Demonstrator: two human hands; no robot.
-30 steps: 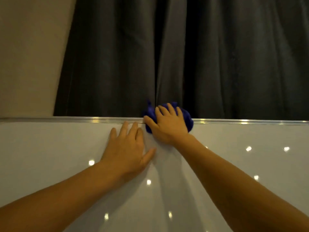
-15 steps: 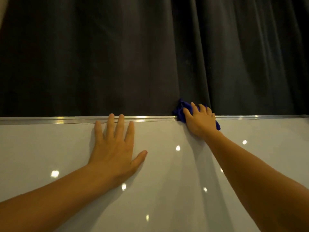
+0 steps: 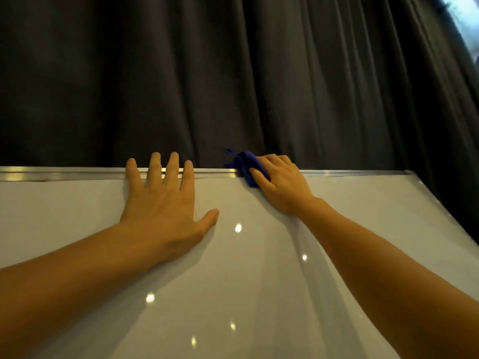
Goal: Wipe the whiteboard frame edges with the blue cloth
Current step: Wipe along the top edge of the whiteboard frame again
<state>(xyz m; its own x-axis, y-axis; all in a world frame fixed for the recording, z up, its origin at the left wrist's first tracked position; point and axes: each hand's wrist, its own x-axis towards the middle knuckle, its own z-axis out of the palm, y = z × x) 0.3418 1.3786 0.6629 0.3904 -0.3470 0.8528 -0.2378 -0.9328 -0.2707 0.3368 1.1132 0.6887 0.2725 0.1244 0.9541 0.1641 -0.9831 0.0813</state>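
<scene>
Here right hand (image 3: 282, 185) presses blue cloth (image 3: 245, 165) on frame (image 3: 350, 173); left hand (image 3: 163, 203) flat

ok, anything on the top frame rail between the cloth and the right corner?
Nothing visible. The right hand presses the blue cloth on the top frame rail, which runs bare to the right corner. The left hand rests on the other side.

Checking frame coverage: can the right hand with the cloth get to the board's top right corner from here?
Probably yes: the top frame edge runs bare from the right hand and blue cloth to the corner.
</scene>
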